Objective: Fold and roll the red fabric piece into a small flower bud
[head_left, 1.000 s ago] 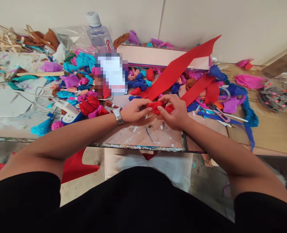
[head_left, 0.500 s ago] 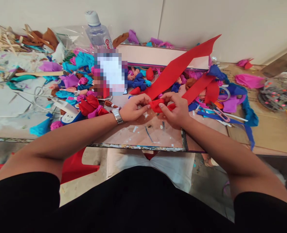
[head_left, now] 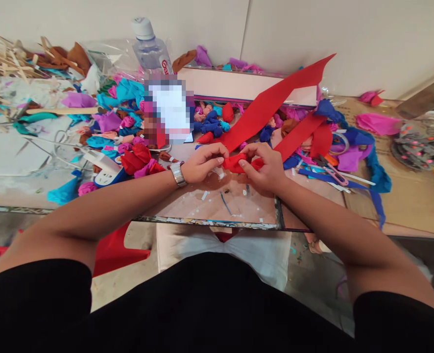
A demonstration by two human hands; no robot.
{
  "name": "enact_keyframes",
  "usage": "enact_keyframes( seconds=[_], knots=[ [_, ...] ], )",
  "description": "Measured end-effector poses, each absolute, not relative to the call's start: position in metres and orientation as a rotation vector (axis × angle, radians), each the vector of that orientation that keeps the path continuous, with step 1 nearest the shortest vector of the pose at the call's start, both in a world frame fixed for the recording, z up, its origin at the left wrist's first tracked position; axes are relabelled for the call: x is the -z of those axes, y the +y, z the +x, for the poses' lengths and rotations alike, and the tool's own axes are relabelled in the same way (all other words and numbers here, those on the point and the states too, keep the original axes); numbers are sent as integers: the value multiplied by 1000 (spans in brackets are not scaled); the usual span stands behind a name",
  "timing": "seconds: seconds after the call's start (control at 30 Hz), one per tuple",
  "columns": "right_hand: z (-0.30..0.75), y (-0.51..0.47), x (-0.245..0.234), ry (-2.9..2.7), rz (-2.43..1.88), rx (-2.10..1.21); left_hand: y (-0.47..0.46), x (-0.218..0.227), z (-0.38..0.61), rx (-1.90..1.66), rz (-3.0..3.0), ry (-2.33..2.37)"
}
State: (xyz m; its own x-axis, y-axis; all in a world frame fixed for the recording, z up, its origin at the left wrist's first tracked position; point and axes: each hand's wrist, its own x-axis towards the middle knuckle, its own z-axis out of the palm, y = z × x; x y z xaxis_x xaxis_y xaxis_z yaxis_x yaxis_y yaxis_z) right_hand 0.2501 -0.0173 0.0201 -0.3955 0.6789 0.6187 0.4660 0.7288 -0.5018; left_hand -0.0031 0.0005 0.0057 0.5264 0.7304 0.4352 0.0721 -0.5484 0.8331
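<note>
A red crepe paper strip (head_left: 233, 163) is pinched between my two hands above the table's near edge. My left hand (head_left: 205, 163), with a metal watch (head_left: 178, 173) on the wrist, grips its left end with thumb and fingertips. My right hand (head_left: 264, 166) holds the other end, thumb pressed on top. The gripped part looks folded or twisted. Behind my hands, a long flat red strip (head_left: 272, 105) slants up to the right, and a second red strip (head_left: 301, 136) lies beyond my right hand. Whether these join the held piece is hidden by my fingers.
Crumpled paper flowers (head_left: 132, 159) heap across the table's middle. A water bottle (head_left: 151, 49) and a blurred phone (head_left: 171, 110) stand behind. A power strip (head_left: 108, 171) lies left, wooden sticks (head_left: 7, 59) further back. Scissors (head_left: 334, 174) and a tape roll (head_left: 342, 143) lie right.
The held red paper has shifted slightly left and looks narrower and more twisted between my fingers. Both hands keep their grip in nearly the same place.
</note>
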Motion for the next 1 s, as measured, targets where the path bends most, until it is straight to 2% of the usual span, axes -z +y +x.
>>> enact_keyframes(
  seconds=[0.7, 1.0],
  knots=[
    [252, -18, -23, -2227, -746, -349, 1, -5, -5, -918, 2087, 539],
    [251, -19, -22, -2131, -762, -319, 2, -4, -2, -1051, 1917, 526]
  ],
)
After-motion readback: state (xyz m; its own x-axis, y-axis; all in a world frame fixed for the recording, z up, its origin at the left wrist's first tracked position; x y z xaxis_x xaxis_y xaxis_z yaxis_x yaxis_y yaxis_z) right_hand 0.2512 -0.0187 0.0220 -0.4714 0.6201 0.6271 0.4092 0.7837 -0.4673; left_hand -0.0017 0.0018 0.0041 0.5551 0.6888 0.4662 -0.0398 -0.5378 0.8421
